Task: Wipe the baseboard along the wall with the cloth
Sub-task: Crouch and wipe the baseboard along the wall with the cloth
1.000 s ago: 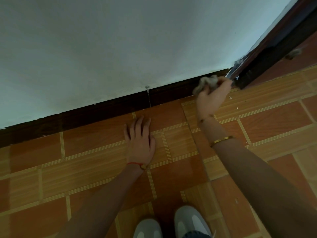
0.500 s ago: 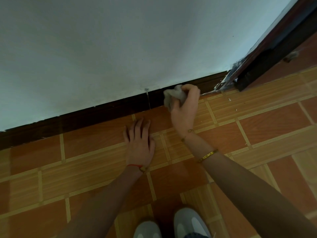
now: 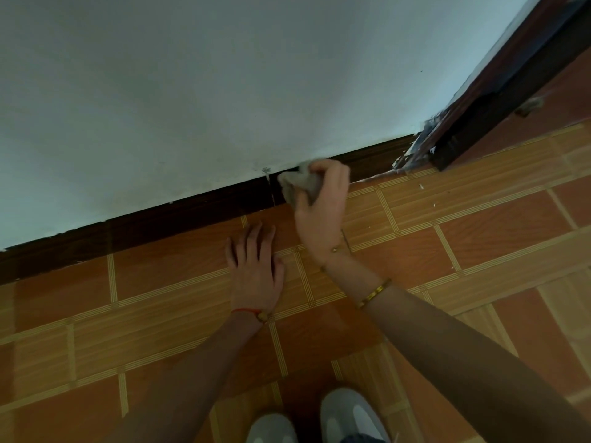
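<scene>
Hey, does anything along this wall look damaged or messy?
Yes. Where the baseboard meets the door frame, pale smears and ragged paint mark the dark wood. Light flecks lie on the floor tiles nearby.

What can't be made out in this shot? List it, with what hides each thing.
- Head view: the stretch of baseboard behind the cloth and right hand; they cover it, so contact is unclear.
- The floor tile under the left hand's flat palm.
- The shoes: cut off by the bottom edge.
- The door frame: runs out of the top right corner.
- A small greyish lump beyond the frame: too blurred to identify.
</scene>
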